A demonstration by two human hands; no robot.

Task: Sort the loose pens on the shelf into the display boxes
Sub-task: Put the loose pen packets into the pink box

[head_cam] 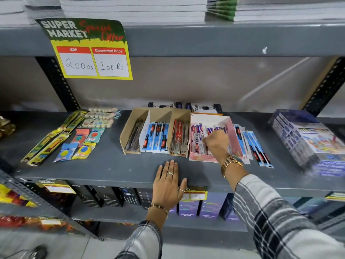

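Observation:
A brown cardboard display box (128, 128) on the grey shelf (104, 167) has three compartments: dark pens on the left, blue-packed pens (155, 137) in the middle, red-packed pens (178, 139) on the right. Beside it stands a pink-white box (234, 135) full of purple-white pen packs (197, 139). My right hand (217, 144) reaches into this pink box, its fingers curled among the packs; whether it grips one is hidden. Several loose blue-packed pens (255, 146) lie on the shelf right of the pink box. My left hand (169, 182) rests flat on the shelf's front edge, holding nothing.
Erasers and sharpener packs (84, 143) and long yellow-green packs (52, 141) lie at the left. A stack of blue boxes (306, 139) stands at the right. Two dark boxes (203, 107) sit behind the display boxes. A price sign (89, 53) hangs from the shelf above.

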